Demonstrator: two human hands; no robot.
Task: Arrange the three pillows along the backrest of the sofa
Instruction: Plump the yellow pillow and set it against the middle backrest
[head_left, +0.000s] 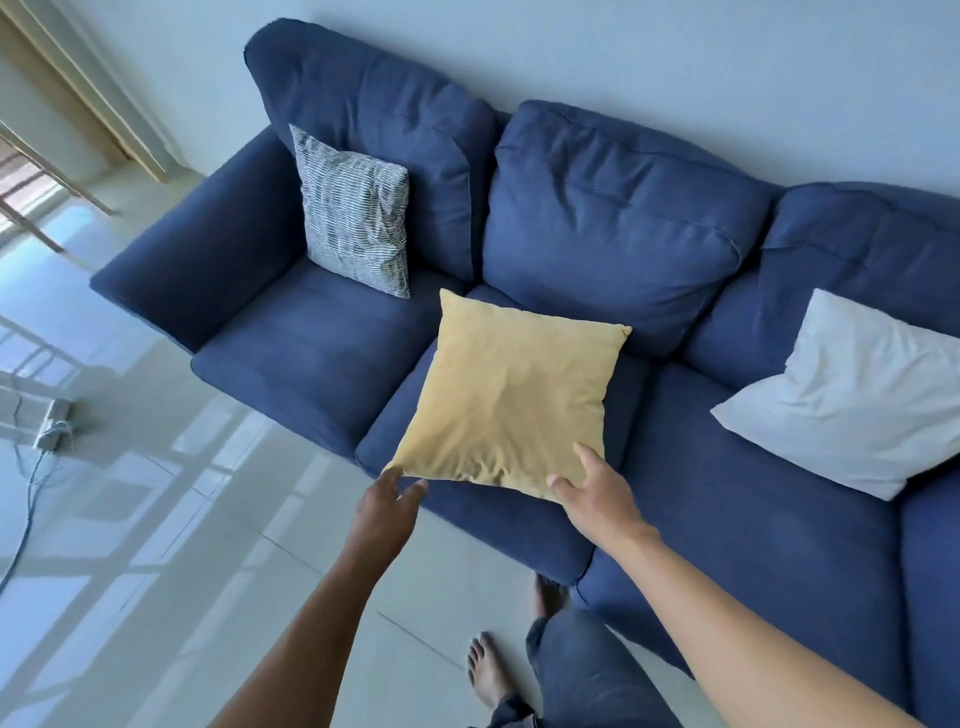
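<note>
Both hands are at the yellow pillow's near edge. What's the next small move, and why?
Probably close both hands, left hand and right hand, on the yellow pillow and lift it toward the middle back cushion. It lies flat on the seat, while the striped pillow already leans upright.

Home living room, seen from above w/ a wide-angle head cam. A dark blue three-seat fabric sofa (571, 270) stands against a plain pale wall (675, 67), w/ loose throw pillows (353, 208) on it. Glossy light floor tiles (156, 519) reflect daylight. At left, a power strip (52, 423) w/ cables lies on the floor near what is probably a balcony door w/ beige curtain (78, 78). Bare feet (488, 670) suggest indoors at home.
</note>
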